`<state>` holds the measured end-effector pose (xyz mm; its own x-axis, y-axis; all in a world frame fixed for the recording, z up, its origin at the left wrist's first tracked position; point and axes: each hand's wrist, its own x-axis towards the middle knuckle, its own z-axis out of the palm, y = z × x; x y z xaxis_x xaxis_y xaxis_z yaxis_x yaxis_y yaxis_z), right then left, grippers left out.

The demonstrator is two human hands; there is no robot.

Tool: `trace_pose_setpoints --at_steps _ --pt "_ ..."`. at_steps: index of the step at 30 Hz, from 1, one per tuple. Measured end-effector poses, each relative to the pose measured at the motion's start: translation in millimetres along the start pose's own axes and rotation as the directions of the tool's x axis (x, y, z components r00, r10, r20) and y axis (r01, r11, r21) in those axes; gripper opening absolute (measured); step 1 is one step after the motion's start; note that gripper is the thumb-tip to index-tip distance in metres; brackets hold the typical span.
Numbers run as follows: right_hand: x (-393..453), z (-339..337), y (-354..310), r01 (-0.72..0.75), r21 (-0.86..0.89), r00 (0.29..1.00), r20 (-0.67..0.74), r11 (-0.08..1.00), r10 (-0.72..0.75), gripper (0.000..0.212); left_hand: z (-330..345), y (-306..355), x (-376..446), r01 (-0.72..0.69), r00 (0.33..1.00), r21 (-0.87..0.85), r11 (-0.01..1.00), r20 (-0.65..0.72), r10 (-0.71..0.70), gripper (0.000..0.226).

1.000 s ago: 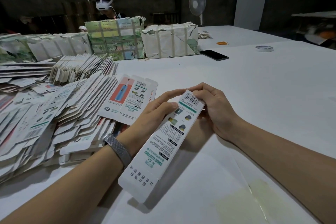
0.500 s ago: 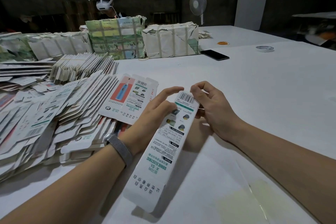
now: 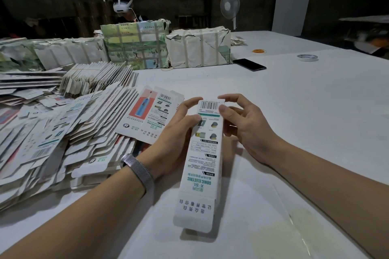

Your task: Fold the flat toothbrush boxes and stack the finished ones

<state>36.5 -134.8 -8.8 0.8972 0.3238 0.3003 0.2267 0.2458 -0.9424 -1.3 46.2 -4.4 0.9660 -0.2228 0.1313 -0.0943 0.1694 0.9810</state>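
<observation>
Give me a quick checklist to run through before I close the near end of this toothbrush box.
1. Both hands on the box: ok. The left hand holds its left side, the right hand pinches the barcode end.
2. Far end shut: cannot tell; fingers cover it.
3. Near flap free to fold: ok, it sticks out flat toward me, not yet tucked.
4. Box squared up: cannot tell from this angle.
5. Table space to the right for setting it down: ok, bare white surface.
6. Next flat box at hand: ok, it lies on the pile beside the left hand.
</observation>
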Motion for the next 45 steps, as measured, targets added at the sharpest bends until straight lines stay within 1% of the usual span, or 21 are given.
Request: trace_pose_setpoints --at_steps 4,8,13,18,23,26,31,38,43,45 --pt "0.5 -0.3 0.4 -0.008 -0.004 1.0 -0.013 1.0 0.008 0.024 1.0 0.5 -1.0 0.009 1.0 -0.022 1.0 0.026 -0.009 0.047" --pt "1.3 -2.3 0.7 -0.011 -0.03 0.999 -0.035 0.999 0.01 0.014 2.4 0.1 -0.6 0.001 1.0 0.002 1.0 0.017 -0.001 0.051" --pt "1.6 -2.5 0.2 -0.018 -0.065 0.998 -0.059 0.998 0.014 0.017 0.8 -1.7 -1.8 0.005 1.0 0.011 1.0 0.023 -0.005 0.045" --pt "0.2 -2.4 -0.6 -0.024 -0.072 0.999 -0.044 0.997 0.021 0.017 0.8 -2.6 -3.1 0.018 1.0 -0.038 0.999 0.012 -0.018 0.04" --pt "0.0 -1.1 -0.9 -0.021 -0.074 0.998 -0.052 0.997 0.017 0.016 0.7 -3.6 -4.5 0.005 1.0 -0.091 0.996 0.03 -0.002 0.037" --pt "-0.6 0.2 0.0 0.003 -0.11 0.999 -0.048 0.994 -0.008 0.015 0.8 -4.7 -2.7 0.002 1.0 -0.099 0.995 0.021 0.0 0.04" --pt "0.3 -1.5 -1.8 -0.009 -0.093 0.998 -0.058 0.996 0.004 0.006 0.9 -7.0 -1.2 -0.018 1.0 -0.062 0.998 0.013 0.019 0.041" --pt "-1.4 1.7 -2.4 0.003 -0.11 0.998 -0.061 0.994 -0.01 0.005 -0.4 -5.8 -1.4 -0.01 1.0 -0.039 0.999 0.011 0.011 0.04" --pt "-3.6 0.6 -6.4 -0.036 -0.086 0.998 -0.05 0.996 0.032 0.004 -1.0 -4.8 -1.4 0.022 0.998 -0.04 0.999 0.061 -0.019 0.036" --pt "-4.0 1.9 -6.2 -0.031 -0.121 0.998 -0.061 0.992 0.024 0.007 0.1 -4.7 -1.9 0.013 0.998 -0.048 0.999 0.062 -0.011 0.038"
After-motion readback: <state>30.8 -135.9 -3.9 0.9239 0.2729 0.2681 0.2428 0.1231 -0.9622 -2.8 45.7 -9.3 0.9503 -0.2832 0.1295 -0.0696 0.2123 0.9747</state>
